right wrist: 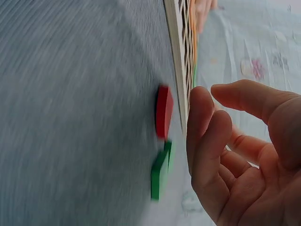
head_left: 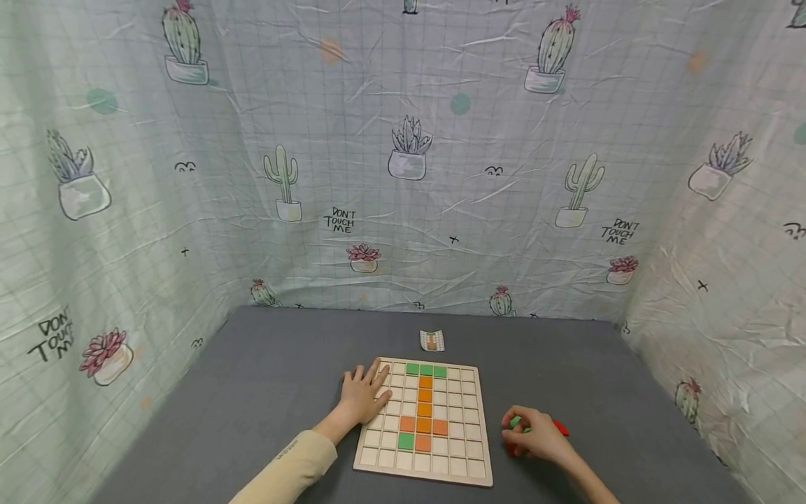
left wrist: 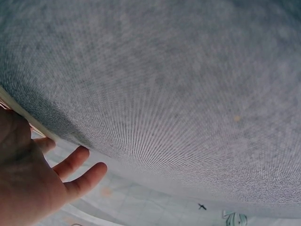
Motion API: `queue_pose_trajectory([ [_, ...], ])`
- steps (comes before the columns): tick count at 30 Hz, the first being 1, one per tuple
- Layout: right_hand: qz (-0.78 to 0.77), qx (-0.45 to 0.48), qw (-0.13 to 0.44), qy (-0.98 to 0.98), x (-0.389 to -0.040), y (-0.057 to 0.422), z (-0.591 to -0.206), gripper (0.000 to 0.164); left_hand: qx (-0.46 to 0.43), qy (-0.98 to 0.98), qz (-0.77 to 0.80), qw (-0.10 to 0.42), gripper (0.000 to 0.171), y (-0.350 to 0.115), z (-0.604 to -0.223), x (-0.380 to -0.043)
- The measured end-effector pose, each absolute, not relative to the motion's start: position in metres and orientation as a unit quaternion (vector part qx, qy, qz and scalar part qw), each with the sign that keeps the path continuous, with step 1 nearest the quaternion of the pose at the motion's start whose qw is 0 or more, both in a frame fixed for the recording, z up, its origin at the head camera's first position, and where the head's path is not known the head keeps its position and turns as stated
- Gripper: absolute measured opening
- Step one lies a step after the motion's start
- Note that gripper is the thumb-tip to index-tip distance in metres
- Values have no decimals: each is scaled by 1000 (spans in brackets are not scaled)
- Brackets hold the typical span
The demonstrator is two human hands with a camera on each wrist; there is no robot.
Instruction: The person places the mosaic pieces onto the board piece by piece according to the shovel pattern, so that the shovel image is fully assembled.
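Note:
A wooden grid board (head_left: 466, 470) lies on the table with rows of square cells. Green tiles (head_left: 426, 369) fill part of its top row, an orange column (head_left: 425, 396) runs down the middle, and salmon tiles (head_left: 440, 428) sit around the lower end. My left hand (head_left: 360, 396) rests with spread fingers on the board's left edge. Right of the board, my right hand (head_left: 536, 435) hovers over loose tiles, fingers loosely bent with nothing visible between them. A red tile (right wrist: 164, 112) and green tiles (right wrist: 161, 172) lie beneath it, partly hidden in the head view.
Behind the board lies a small printed card (head_left: 432, 341) with a grid pattern. The grey table (head_left: 283, 364) is enclosed by a cactus-print curtain (head_left: 441, 210) at the back and sides. Another red piece (head_left: 561, 428) shows beyond the right hand.

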State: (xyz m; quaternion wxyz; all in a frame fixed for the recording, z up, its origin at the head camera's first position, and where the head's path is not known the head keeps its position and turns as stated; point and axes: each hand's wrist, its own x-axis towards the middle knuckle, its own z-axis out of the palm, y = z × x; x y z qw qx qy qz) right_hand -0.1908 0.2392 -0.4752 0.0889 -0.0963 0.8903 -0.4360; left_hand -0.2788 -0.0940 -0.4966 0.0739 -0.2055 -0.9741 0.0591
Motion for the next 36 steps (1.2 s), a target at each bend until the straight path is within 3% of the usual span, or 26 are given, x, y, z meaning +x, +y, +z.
queue_pose_trajectory([
  [26, -408, -32, 121, 904, -183, 285, -483, 46, -207, -974, 61, 74, 54, -94, -499, -280],
  [36, -380, -12, 94, 920, -186, 281, -487, 36, -203, -974, 67, 72, 54, -94, -499, -279],
])
